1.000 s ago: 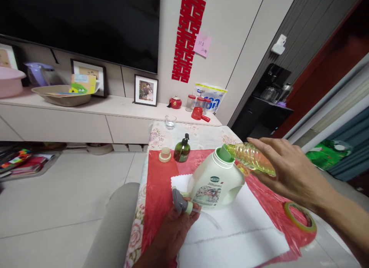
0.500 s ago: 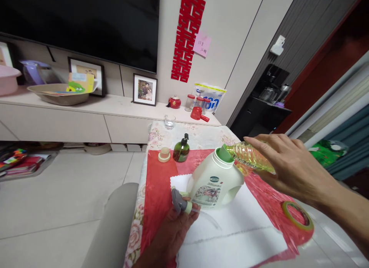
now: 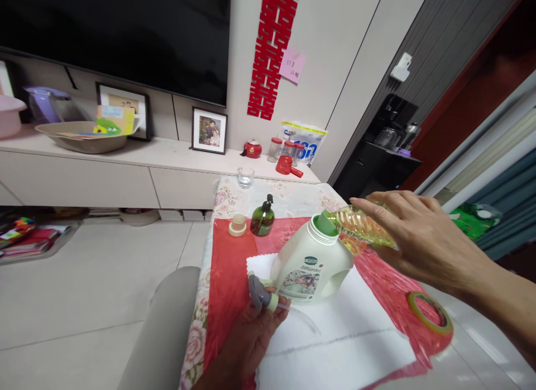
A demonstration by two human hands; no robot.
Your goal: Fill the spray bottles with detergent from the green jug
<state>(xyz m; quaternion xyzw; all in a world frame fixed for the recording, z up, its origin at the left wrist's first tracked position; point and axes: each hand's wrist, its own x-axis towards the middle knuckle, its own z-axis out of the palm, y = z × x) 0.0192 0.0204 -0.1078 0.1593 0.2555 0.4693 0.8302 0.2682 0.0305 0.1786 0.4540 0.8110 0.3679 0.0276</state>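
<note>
My right hand (image 3: 412,242) is wrapped round a ribbed clear bottle (image 3: 360,225) tipped to the left, yellowish in colour. Its mouth rests at the green spout in the neck of a pale green detergent jug (image 3: 314,261), which stands upright on a white sheet (image 3: 335,345). Low on the near side, my left hand (image 3: 259,328) holds a grey spray pump head (image 3: 259,294) with a pale green collar; its clear tube trails right over the sheet. Behind the jug's left side are a dark green pump bottle (image 3: 263,217) and a cream cap (image 3: 238,224).
A roll of tape (image 3: 430,313) lies on the red cloth (image 3: 232,267) at the right. At the table's far end stands a glass cup (image 3: 245,177). The cabinet beyond holds a red dipper (image 3: 285,165), jars and a photo frame (image 3: 209,130). A grey stool (image 3: 167,328) is at the left.
The view has shifted very slightly. Both hands, the tilted bottle and the jug keep nearly the same places.
</note>
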